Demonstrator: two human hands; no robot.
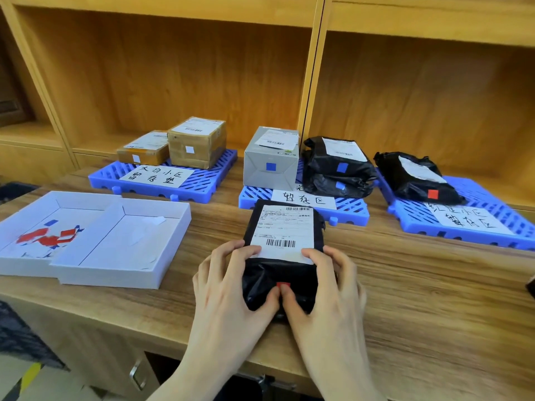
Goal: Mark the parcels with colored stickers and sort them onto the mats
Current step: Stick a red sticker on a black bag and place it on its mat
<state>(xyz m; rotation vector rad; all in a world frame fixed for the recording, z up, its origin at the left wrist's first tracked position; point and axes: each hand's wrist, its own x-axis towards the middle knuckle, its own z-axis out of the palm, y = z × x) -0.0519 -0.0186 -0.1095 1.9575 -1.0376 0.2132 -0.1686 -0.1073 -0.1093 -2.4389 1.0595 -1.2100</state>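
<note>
Gripping the black parcel (285, 250) from both sides on the wooden table (419, 285), just in front of the middle blue mat (351, 211), the left hand (231, 287) and right hand (324, 287) curl around it, both thumbs meeting at the red sticker (283, 285) on its near end.

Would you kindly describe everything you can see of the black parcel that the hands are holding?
The black parcel is a soft package wrapped in wrinkled, glossy black plastic. It lies flat on the wooden table, in front of the middle mat. A white shipping label with barcodes covers its far half. A red sticker sits on its near end, with both thumbs pressing there. The left hand and right hand grip its sides, fingers curled onto the top.
</note>
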